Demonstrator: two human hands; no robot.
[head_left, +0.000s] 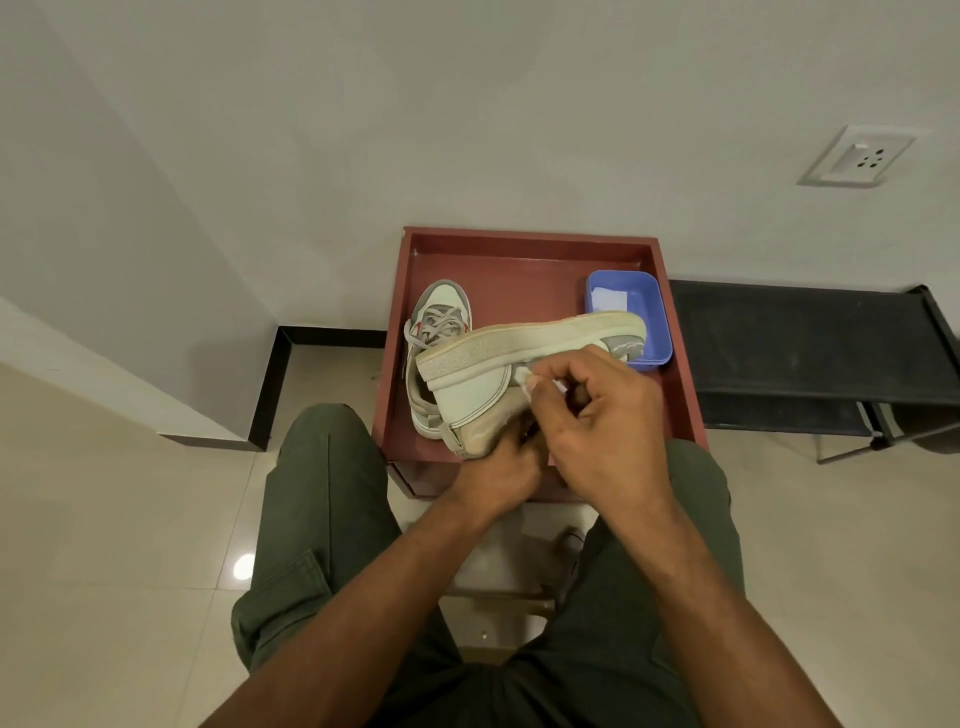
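A white sneaker (483, 384) lies on its side above the red tray (395, 332), with its pale sole turned up and away from me. My left hand (506, 467) grips it from below, at the heel opening. My right hand (597, 410) pinches a small white wipe (524, 376) and presses it against the shoe's side, just under the sole edge. A second sneaker (441, 317), white and grey with grey laces, rests on the tray floor at the left, partly hidden behind the held shoe.
A blue plastic tub (649, 306) with a white piece inside sits at the tray's right. The tray stands against a white wall. A black rack (805, 343) is to the right, and a wall socket (857, 156) above it. My knees flank the tray on a tiled floor.
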